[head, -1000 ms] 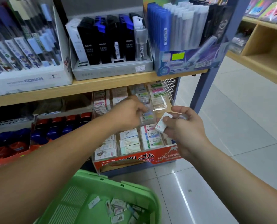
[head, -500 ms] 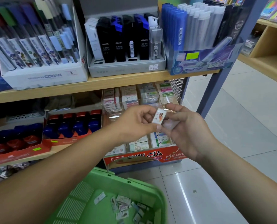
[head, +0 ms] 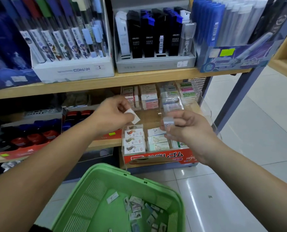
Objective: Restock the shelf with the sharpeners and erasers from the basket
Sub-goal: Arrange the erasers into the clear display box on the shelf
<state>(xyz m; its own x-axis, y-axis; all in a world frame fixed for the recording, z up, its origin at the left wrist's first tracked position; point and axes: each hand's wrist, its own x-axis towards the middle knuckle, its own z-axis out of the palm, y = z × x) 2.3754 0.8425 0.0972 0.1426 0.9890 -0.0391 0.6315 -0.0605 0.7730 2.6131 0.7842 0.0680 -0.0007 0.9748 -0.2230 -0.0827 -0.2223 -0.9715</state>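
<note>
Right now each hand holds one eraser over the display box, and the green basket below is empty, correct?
Not quite. The head view shows the green basket is not empty: a scatter of small erasers lies on its bottom. The rest holds: the left hand pinches a white eraser and the right hand holds a greyish one over the display box.

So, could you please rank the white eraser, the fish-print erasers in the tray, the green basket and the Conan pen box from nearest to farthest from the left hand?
1. White eraser, pinched in the left hand.
2. Fish-print erasers, just below it.
3. Conan pen box, shelf above.
4. Green basket, down at the floor.
</note>
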